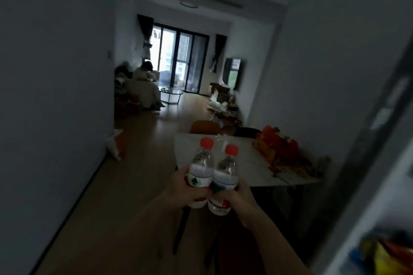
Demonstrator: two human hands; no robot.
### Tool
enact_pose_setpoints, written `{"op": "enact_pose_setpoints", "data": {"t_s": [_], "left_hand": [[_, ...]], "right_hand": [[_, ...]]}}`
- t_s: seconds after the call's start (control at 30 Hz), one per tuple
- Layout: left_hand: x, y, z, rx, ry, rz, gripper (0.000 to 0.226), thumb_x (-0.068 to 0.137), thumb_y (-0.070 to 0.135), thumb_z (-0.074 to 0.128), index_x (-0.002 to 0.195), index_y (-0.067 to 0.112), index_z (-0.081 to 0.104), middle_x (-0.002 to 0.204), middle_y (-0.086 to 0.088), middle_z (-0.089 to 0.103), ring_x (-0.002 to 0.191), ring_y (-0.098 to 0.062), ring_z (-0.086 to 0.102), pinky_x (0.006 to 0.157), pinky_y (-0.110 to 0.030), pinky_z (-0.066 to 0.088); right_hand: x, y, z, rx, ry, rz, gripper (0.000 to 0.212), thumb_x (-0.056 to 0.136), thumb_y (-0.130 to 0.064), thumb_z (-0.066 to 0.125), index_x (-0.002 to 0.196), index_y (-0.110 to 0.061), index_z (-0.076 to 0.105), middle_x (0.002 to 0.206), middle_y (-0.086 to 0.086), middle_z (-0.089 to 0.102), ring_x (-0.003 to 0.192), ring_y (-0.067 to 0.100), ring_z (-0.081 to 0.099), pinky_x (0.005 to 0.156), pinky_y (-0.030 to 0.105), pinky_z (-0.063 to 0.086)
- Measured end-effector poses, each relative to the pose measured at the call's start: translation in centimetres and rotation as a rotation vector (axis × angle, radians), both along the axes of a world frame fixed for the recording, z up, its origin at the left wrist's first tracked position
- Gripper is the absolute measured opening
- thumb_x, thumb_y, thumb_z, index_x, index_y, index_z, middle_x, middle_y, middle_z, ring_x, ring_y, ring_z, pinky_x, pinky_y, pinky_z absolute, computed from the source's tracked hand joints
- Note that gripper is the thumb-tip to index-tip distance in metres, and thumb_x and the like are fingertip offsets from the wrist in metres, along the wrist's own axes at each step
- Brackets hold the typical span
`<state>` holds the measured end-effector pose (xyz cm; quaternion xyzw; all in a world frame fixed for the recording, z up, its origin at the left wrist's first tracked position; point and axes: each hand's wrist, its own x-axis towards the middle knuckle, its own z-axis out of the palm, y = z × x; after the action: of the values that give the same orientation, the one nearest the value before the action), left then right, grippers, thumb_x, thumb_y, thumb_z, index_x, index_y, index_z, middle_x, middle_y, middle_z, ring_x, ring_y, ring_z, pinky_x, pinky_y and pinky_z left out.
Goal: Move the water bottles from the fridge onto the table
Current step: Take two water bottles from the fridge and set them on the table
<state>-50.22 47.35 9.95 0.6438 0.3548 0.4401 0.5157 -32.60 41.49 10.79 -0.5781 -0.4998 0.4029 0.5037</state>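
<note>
Two clear water bottles with red caps stand upright side by side in front of me. My left hand (183, 187) grips the left bottle (201, 169) round its label. My right hand (239, 198) grips the right bottle (225, 176) low on its body. Both bottles are in the air before the near left corner of the pale table (245, 163). The open fridge door (380, 163) runs along the right edge of the view, with colourful packets (384, 257) in it at the bottom right.
Red and orange packaged goods (281, 152) lie on the table's right side. An orange chair (205, 127) stands at its far end. A white and orange bag (116, 145) leans on the left wall. A person (145, 82) sits far off by the window.
</note>
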Motion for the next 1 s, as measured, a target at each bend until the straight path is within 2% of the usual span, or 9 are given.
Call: {"op": "enact_pose_setpoints", "data": {"t_s": [0.17, 0.23, 0.37, 0.5, 0.6, 0.73, 0.8, 0.9, 1.0], "left_hand": [[-1.0, 12.5, -1.2, 0.019, 0.026, -0.021, 0.051, 0.067, -0.003, 0.084, 0.114, 0.005, 0.066, 0.102, -0.007, 0.075, 0.094, -0.019, 0.073, 0.07, -0.025, 0.058], [-0.4, 16.7, -1.4, 0.014, 0.03, -0.027, 0.054, 0.067, 0.0, 0.085, 0.116, 0.008, 0.064, 0.104, -0.007, 0.074, 0.094, -0.017, 0.073, 0.073, -0.029, 0.06], [1.4, 23.5, -2.1, -0.008, 0.061, -0.018, 0.057, 0.065, 0.002, 0.087, 0.117, 0.006, 0.063, 0.107, -0.006, 0.072, 0.098, -0.017, 0.07, 0.082, -0.036, 0.06], [4.5, 30.6, -3.0, -0.054, 0.076, -0.017, 0.063, 0.067, 0.006, 0.087, 0.124, 0.006, 0.06, 0.115, -0.011, 0.07, 0.105, -0.024, 0.068, 0.088, -0.044, 0.057], [8.1, 36.7, -4.3, -0.074, 0.085, 0.016, 0.065, 0.067, 0.004, 0.086, 0.125, 0.004, 0.058, 0.116, -0.015, 0.068, 0.105, -0.029, 0.067, 0.087, -0.047, 0.057], [13.9, 46.3, -7.7, -0.107, 0.141, 0.079, 0.065, 0.065, 0.003, 0.086, 0.124, 0.006, 0.058, 0.112, -0.015, 0.069, 0.096, -0.028, 0.07, 0.076, -0.04, 0.061], [16.9, 51.4, -10.4, -0.119, 0.172, 0.138, 0.064, 0.063, 0.009, 0.088, 0.121, 0.007, 0.06, 0.109, -0.014, 0.071, 0.095, -0.027, 0.071, 0.075, -0.04, 0.061], [21.3, 58.6, -14.6, -0.096, 0.248, 0.235, 0.062, 0.058, 0.035, 0.084, 0.112, 0.011, 0.065, 0.102, -0.011, 0.073, 0.093, -0.026, 0.07, 0.075, -0.044, 0.06], [24.8, 65.3, -18.5, -0.1, 0.349, 0.275, 0.05, 0.057, 0.047, 0.077, 0.097, 0.018, 0.068, 0.09, -0.003, 0.073, 0.085, -0.021, 0.071, 0.065, -0.037, 0.058]], "right_hand": [[-0.7, 12.5, -1.2, 0.018, -0.02, -0.01, 0.051, 0.061, 0.003, 0.075, 0.109, -0.015, 0.074, 0.102, 0.003, 0.079, 0.097, 0.022, 0.074, 0.08, 0.039, 0.062], [-0.1, 16.6, -1.4, 0.028, -0.033, -0.007, 0.048, 0.065, 0.003, 0.075, 0.109, -0.016, 0.074, 0.102, 0.005, 0.078, 0.097, 0.023, 0.074, 0.08, 0.041, 0.062], [1.6, 23.7, -1.7, 0.034, -0.077, 0.023, 0.047, 0.067, -0.008, 0.082, 0.112, -0.018, 0.074, 0.105, 0.001, 0.078, 0.1, 0.019, 0.073, 0.075, 0.026, 0.059], [5.1, 31.6, -3.0, 0.024, -0.068, -0.004, 0.054, 0.064, 0.0, 0.086, 0.114, -0.015, 0.07, 0.105, 0.0, 0.078, 0.099, 0.016, 0.073, 0.078, 0.028, 0.059], [8.5, 38.1, -4.5, 0.008, -0.069, 0.011, 0.055, 0.064, 0.005, 0.084, 0.108, -0.025, 0.068, 0.095, -0.011, 0.078, 0.09, 0.006, 0.073, 0.07, 0.018, 0.058], [14.0, 48.2, -8.2, 0.014, -0.064, 0.023, 0.058, 0.064, 0.005, 0.084, 0.116, -0.016, 0.068, 0.11, 0.0, 0.075, 0.101, 0.015, 0.071, 0.084, 0.033, 0.058], [16.9, 53.9, -10.7, 0.035, -0.098, 0.046, 0.053, 0.064, 0.004, 0.085, 0.107, -0.023, 0.071, 0.103, -0.006, 0.077, 0.095, 0.009, 0.073, 0.079, 0.029, 0.059], [20.8, 61.8, -14.8, 0.085, -0.185, 0.065, 0.051, 0.064, 0.008, 0.084, 0.089, -0.033, 0.069, 0.083, -0.019, 0.076, 0.08, -0.001, 0.072, 0.062, 0.016, 0.056], [23.9, 68.7, -19.5, 0.091, -0.242, 0.026, 0.034, 0.063, 0.005, 0.085, 0.087, -0.016, 0.073, 0.084, 0.001, 0.077, 0.079, 0.018, 0.075, 0.066, 0.044, 0.062]]}}
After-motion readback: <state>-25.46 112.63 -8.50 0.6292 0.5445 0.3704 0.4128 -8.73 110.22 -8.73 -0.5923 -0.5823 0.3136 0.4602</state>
